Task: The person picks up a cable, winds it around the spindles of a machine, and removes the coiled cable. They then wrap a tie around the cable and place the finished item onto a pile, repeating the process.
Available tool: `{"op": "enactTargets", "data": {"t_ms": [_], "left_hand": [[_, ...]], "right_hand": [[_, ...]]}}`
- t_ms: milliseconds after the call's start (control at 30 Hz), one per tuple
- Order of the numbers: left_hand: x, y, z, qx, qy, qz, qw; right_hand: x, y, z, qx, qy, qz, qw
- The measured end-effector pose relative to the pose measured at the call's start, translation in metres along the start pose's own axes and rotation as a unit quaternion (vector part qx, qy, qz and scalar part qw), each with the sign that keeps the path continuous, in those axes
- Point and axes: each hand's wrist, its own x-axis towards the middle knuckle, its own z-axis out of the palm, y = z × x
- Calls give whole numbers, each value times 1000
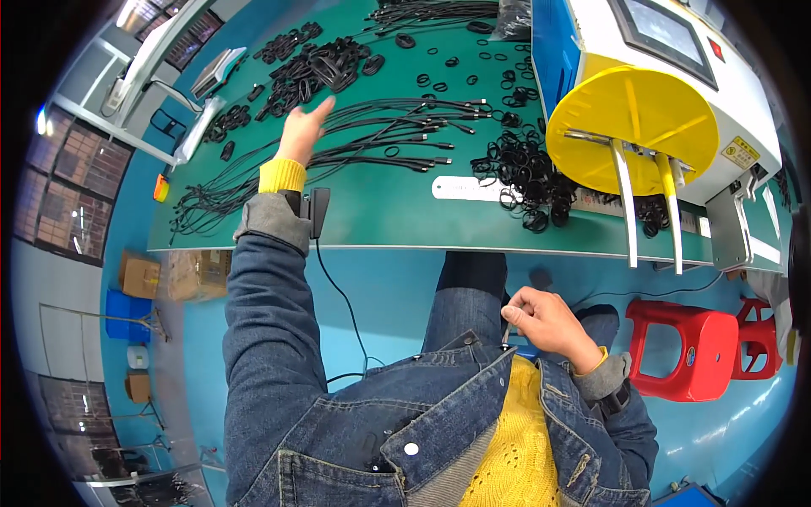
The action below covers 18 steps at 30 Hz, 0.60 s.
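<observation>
Reaching over the green table above blue floor, left hand spreads; right hand, grip unclear.

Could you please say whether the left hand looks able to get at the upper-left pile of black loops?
Probably yes: the left hand is over the green table, close to that pile of black loops, with nothing visible between.

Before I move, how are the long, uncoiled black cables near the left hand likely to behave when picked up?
The long black cables are probably floppy, since they bend in loose curves on the green table. Being thin, each is likely light. They may drag neighbours along, because several cross and overlap toward the picture's left.
</observation>
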Motion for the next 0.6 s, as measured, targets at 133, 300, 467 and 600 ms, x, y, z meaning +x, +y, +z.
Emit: {"op": "enactTargets", "data": {"t_ms": [133,300,467,600], "left_hand": [[13,-44,25,487,18,356,798],[-9,-57,48,534,20,247,809],[-22,-31,41,449,123,429,774],[-113,41,81,303,0,575,760]], "right_hand": [[-7,-1,-3,-7,21,20,1000],[-16,-3,-10,-33,43,12,998],[-30,-2,-11,-17,108,-38,993],[-48,-27,-20,-152,356,-303,871]]}}
